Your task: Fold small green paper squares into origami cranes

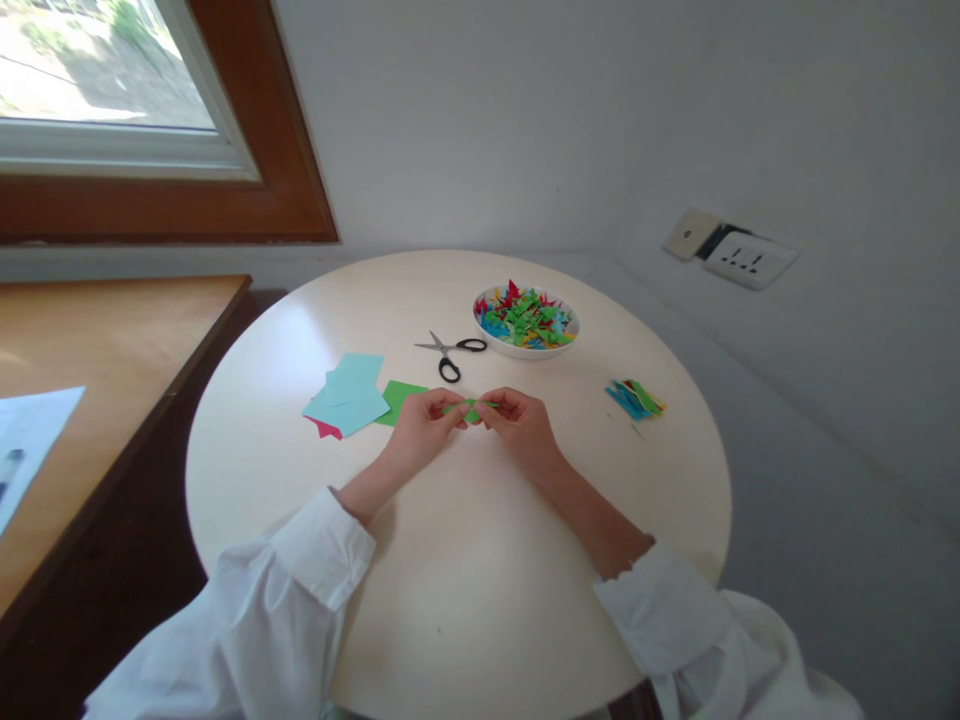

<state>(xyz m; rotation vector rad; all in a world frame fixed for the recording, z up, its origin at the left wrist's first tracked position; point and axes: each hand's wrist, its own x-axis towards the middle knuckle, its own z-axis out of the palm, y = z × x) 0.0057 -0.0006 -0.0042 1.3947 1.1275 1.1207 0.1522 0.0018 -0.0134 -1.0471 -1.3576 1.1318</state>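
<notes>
as left fingers (pixel 453 414) and right fingers (pixel 491 413) pinch green paper (pixel 472 411), bowl (pixel 519 351), perhaps cranes (pixel 527 320) inside

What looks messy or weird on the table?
The light-blue paper sheets lie askew: their edges don't line up, and pinkish-red paper pokes out underneath. A tiny green scrap lies apart from the multicoloured paper strips.

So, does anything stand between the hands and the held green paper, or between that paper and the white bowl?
Nothing visible separates them: the left hand and right hand both pinch the green paper. Nothing visible blocks the direct line to the white bowl either, though the scissors lie close by, on its left.
</notes>
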